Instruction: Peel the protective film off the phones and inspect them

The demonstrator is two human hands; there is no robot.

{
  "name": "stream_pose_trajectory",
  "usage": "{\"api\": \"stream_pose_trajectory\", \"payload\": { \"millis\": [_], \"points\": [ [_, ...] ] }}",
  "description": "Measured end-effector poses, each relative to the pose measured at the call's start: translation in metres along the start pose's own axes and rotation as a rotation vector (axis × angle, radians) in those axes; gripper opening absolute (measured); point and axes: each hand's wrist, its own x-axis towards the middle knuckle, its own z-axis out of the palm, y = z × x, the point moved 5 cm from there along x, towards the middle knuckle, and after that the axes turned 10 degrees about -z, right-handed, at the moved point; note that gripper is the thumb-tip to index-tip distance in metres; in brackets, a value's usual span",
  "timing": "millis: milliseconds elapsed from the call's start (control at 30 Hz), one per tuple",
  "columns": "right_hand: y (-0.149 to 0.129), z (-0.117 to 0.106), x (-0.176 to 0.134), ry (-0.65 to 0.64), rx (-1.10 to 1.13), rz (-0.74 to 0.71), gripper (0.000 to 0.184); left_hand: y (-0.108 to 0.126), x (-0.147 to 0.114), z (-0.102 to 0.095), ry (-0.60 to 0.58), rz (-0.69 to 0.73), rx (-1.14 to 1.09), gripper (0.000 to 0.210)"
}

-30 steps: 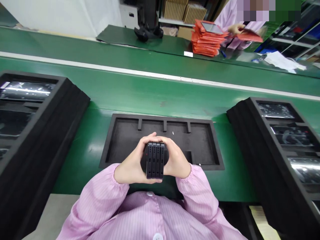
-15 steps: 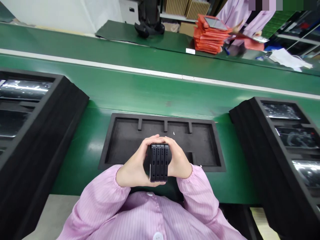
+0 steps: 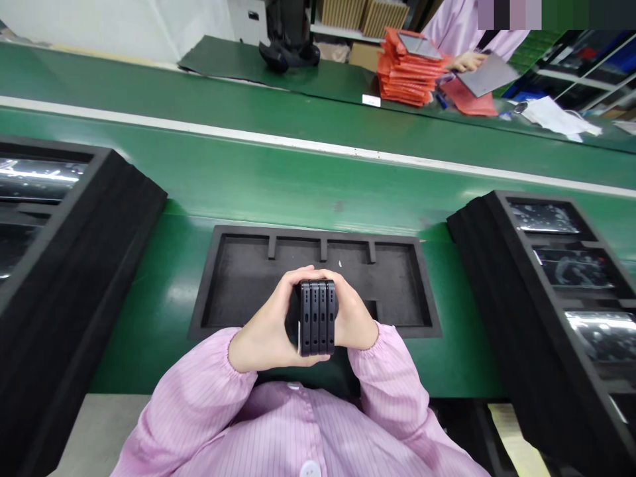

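Observation:
Between both hands stands a stack of several black phones (image 3: pixel 318 318), pressed face to face. Their short edges, with port slots and small holes, point up at me. My left hand (image 3: pixel 265 324) wraps the stack from the left, fingers closed round its far and near sides. From the right, my right hand (image 3: pixel 352 315) grips it, the fingertips meeting the left ones at the far side. Below and beyond them lies a black foam tray (image 3: pixel 203 291) with short dividers along its far wall and a small white speck on its floor.
Tall stacks of black foam trays holding film-wrapped items stand at left (image 3: pixel 99 252) and right (image 3: pixel 489 285). A white strip (image 3: pixel 223 134) crosses the green bench. Across it, a co-worker's hand (image 3: pixel 468 61) is beside a pile of orange pouches (image 3: pixel 405 76) and a grey flat panel (image 3: pixel 489 74).
My hands keep the same grip on the phones. The view has shifted slightly to the right. Across the bench, the co-worker's hand and a grey panel have come into clearer sight.

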Motion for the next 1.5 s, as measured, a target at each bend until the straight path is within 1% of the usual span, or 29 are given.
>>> {"api": "stream_pose_trajectory", "payload": {
  "millis": [233, 400, 533, 600, 667, 733, 800, 900, 967, 1000, 1033, 1100, 1167, 1200, 1267, 1333, 1367, 1433, 1500],
  "points": [
    [-0.002, 0.001, -0.001, -0.002, 0.009, 0.002, 0.081, 0.002, -0.001, 0.001, 0.0, 0.011, 0.016, 0.095],
    [-0.004, 0.001, 0.0, -0.005, 0.002, -0.034, 0.081, 0.007, -0.003, 0.003, 0.008, 0.059, 0.038, 0.093],
    [-0.008, 0.001, -0.005, -0.018, -0.001, -0.029, 0.08, 0.007, -0.006, 0.003, 0.019, 0.12, 0.064, 0.09],
    [-0.015, 0.004, -0.011, -0.059, -0.035, 0.025, 0.08, 0.005, -0.009, 0.003, 0.034, 0.163, 0.063, 0.09],
    [-0.025, 0.006, -0.019, -0.113, -0.131, 0.144, 0.081, 0.002, -0.015, 0.003, 0.034, 0.223, 0.067, 0.091],
    [-0.037, 0.007, -0.026, -0.148, -0.233, 0.247, 0.082, 0.001, -0.021, 0.004, 0.007, 0.305, 0.101, 0.091],
    [-0.047, 0.008, -0.03, -0.148, -0.267, 0.257, 0.08, 0.001, -0.025, 0.006, -0.028, 0.394, 0.148, 0.09],
    [-0.049, 0.009, -0.029, -0.085, -0.259, 0.171, 0.072, -0.001, -0.026, 0.005, -0.059, 0.536, 0.213, 0.088],
    [-0.043, 0.008, -0.026, -0.037, -0.264, 0.105, 0.069, -0.005, -0.021, 0.004, -0.092, 0.611, 0.248, 0.077],
    [-0.039, 0.008, -0.025, -0.019, -0.261, 0.068, 0.068, -0.009, -0.018, 0.004, -0.129, 0.612, 0.264, 0.066],
    [-0.035, 0.009, -0.024, -0.006, -0.255, 0.036, 0.069, -0.015, -0.013, 0.004, -0.174, 0.585, 0.273, 0.053],
    [-0.026, 0.012, -0.023, 0.002, -0.236, -0.003, 0.071, -0.028, -0.005, 0.006, -0.262, 0.482, 0.28, 0.032],
    [-0.019, 0.016, -0.025, -0.019, -0.217, -0.003, 0.074, -0.039, 0.0, 0.007, -0.297, 0.423, 0.281, 0.023],
    [-0.017, 0.018, -0.028, -0.043, -0.207, 0.005, 0.076, -0.042, -0.001, 0.007, -0.29, 0.438, 0.287, 0.022],
    [-0.016, 0.022, -0.034, -0.111, -0.17, 0.025, 0.083, -0.046, -0.006, 0.009, -0.253, 0.524, 0.303, 0.025],
    [-0.018, 0.025, -0.042, -0.184, -0.097, 0.061, 0.095, -0.051, -0.014, 0.01, -0.215, 0.589, 0.294, 0.037],
    [-0.021, 0.025, -0.045, -0.22, -0.049, 0.083, 0.103, -0.053, -0.019, 0.011, -0.206, 0.597, 0.276, 0.048],
    [-0.027, 0.025, -0.052, -0.29, 0.05, 0.129, 0.116, -0.059, -0.029, 0.013, -0.22, 0.573, 0.232, 0.079],
    [-0.032, 0.024, -0.057, -0.34, 0.146, 0.168, 0.122, -0.062, -0.039, 0.018, -0.247, 0.537, 0.183, 0.108]
  ]
}}
